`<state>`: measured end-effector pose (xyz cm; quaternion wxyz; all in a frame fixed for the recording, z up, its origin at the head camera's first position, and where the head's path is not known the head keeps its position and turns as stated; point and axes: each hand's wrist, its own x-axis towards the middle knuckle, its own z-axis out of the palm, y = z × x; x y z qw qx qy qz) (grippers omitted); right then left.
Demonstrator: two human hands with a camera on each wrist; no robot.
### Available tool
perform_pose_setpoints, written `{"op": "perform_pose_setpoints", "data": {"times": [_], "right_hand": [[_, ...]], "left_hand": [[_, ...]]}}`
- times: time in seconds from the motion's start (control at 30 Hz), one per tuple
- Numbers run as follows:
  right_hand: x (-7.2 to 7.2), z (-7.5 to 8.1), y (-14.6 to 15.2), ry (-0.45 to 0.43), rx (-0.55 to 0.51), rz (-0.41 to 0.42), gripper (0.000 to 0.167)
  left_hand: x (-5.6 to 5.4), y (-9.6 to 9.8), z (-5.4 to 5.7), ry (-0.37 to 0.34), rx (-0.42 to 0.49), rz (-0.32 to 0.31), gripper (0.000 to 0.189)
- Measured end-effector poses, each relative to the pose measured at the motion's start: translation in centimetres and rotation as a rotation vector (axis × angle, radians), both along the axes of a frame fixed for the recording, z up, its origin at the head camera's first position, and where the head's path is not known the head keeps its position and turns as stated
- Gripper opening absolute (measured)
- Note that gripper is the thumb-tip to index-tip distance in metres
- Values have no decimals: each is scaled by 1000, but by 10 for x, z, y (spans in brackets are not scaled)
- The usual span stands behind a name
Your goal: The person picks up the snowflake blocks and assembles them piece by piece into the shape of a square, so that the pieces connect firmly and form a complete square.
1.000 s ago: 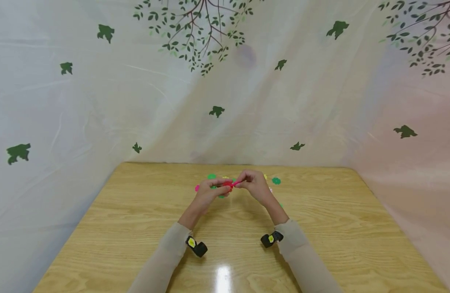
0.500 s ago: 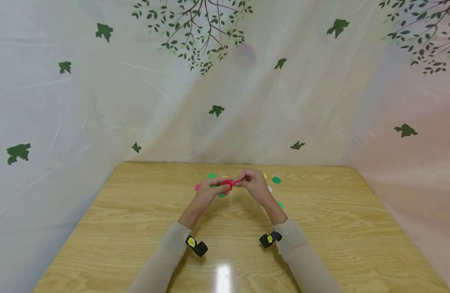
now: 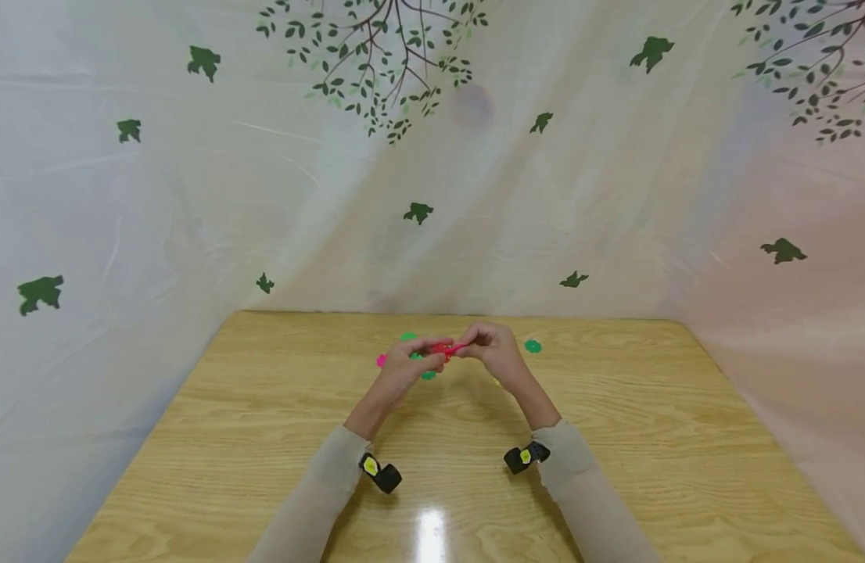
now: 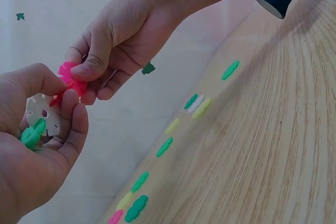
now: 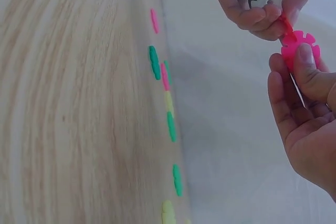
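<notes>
Both hands meet above the far part of the table. My left hand pinches a red notched plastic disc. A white notched disc and a green one sit within that hand's curled fingers, seemingly joined to the red disc. Between thumb and fingers, my right hand pinches a pink notched disc. Its edge meets the red disc's edge, set at an angle to it. How deep the slots engage is hidden by the fingertips.
Several loose notched discs lie flat on the wooden table, among them a green disc, a pink disc and a yellow disc. A pale cloth printed with leaves hangs behind the table.
The hands stay together, with the pink disc against the red one. Both shift slightly right, and the right hand and forearm now cover loose discs that showed beside them before.
</notes>
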<state>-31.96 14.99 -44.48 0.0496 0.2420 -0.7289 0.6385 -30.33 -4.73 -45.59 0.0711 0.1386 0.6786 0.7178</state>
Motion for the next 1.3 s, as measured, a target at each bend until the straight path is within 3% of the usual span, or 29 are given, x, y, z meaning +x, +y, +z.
{"op": "perform_pose_setpoints", "data": {"times": [0.33,0.83,1.3], "right_hand": [[-3,-8,-3,-61,-32,-10,7],[-2,0,-1,-45,150,-29,9],[1,-1,3,-1,210,-40,20]], "left_hand": [[-4,0,-3,-20,-19,-1,34],[-8,-8,-9,-4,-29,-31,33],[-8,-7,-18,-80,-26,-77,15]]}}
